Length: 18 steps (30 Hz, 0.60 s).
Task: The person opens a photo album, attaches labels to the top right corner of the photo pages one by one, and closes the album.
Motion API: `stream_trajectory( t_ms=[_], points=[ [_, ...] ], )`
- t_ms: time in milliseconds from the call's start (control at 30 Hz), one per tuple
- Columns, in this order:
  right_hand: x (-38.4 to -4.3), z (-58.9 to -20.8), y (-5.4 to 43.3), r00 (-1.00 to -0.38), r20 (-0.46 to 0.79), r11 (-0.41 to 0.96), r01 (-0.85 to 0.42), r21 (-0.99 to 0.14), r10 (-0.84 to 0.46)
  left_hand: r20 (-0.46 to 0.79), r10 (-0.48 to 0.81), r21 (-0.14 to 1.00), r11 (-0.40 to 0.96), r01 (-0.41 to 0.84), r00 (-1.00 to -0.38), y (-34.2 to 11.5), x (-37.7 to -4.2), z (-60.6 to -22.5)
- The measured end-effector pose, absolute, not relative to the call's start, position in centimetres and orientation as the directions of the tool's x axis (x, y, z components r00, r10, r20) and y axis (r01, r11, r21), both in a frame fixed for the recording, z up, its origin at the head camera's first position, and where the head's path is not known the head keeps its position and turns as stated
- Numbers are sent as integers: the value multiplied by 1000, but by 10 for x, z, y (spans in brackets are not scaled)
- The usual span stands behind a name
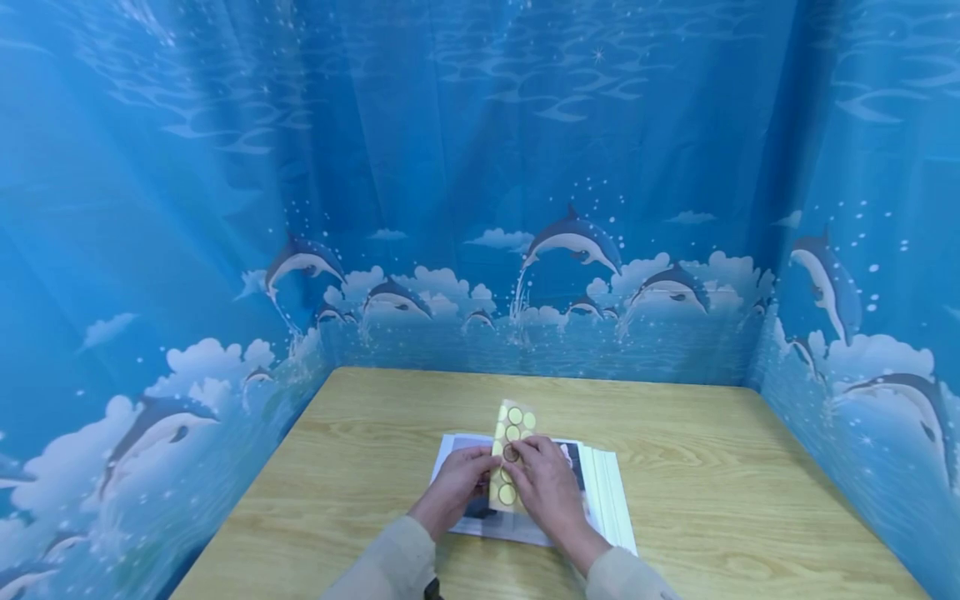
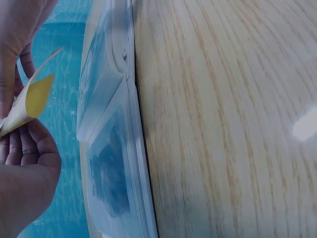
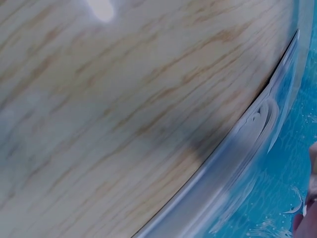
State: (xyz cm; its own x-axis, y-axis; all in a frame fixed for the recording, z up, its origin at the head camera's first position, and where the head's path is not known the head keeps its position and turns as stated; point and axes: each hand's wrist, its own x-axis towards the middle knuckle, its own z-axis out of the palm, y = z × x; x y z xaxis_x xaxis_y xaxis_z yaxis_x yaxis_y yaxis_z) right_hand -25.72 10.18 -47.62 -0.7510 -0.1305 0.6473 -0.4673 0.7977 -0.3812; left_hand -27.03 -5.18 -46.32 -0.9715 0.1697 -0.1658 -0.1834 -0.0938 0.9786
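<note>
A narrow sheet of round yellow stickers (image 1: 507, 495) is held above an open book (image 1: 611, 492) with pictures on its pages. My left hand (image 1: 459, 486) pinches the sheet's left edge, thumb on the front. From the right, my right hand (image 1: 553, 492) has its thumb and index finger on the sheet, around a darker-ringed circle midway along it. Whether a single sticker is lifted there, I cannot tell. The left wrist view has the sheet (image 2: 22, 106) curling between the left hand (image 2: 29, 173) and the right hand (image 2: 17, 34). Only a sliver of the right hand (image 3: 308, 215) enters the right wrist view.
The book lies on a wood-grain table (image 1: 360, 467), its thick stack of pages (image 2: 109, 64) bulging near the spine. Blue curtains (image 1: 465, 167) printed with dolphins enclose the table at the back and both sides.
</note>
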Motion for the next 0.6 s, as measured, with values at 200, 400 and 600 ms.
stream_trajectory(
  t_ms=[200,400,600],
  points=[
    [-256,-476,100,-760,643,794,-448,-411,-96,-164,175,978,-97,-183,-971,-52,-271,-464],
    [-255,-476,98,-787,609,792,-433,-431,-98,-178,166,977,-90,-195,-970,-53,-272,-464],
    [-256,-477,98,-768,630,784,-460,-418,-115,-175,164,977,-95,-192,-971,-53,-271,-465]
  ],
)
